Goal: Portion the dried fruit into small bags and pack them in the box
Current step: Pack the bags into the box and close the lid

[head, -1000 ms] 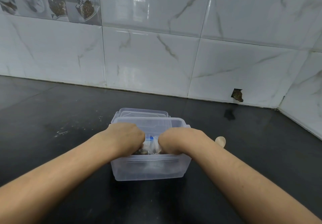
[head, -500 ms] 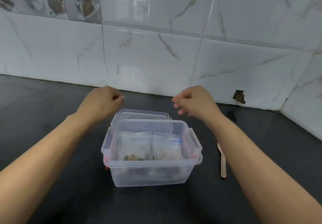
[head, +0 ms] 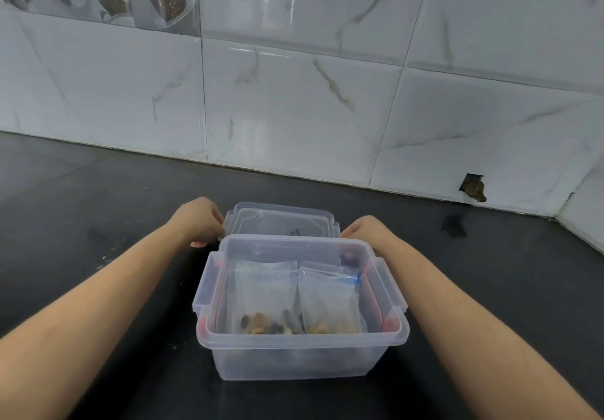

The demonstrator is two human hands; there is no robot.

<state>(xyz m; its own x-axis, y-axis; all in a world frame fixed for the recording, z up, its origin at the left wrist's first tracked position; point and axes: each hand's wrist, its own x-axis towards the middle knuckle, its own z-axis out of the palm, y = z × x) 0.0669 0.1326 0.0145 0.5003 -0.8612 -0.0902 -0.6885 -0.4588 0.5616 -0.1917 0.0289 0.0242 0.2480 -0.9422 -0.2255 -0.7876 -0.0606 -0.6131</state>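
Observation:
A clear plastic box stands on the black counter in front of me. Two small zip bags stand upright inside it, the left bag and the right bag, each with dried fruit at its bottom. Behind the box lies its clear lid. My left hand grips the lid's left edge and my right hand grips its right edge. The fingertips of my right hand are hidden behind the box rim.
The black counter runs back to a white marble-tiled wall. A chipped hole shows in the tile at the right, where a side wall meets the counter.
My hands came out of the box, rose above it, then dropped behind it onto the two sides of the lid. The two bags stay standing in the box.

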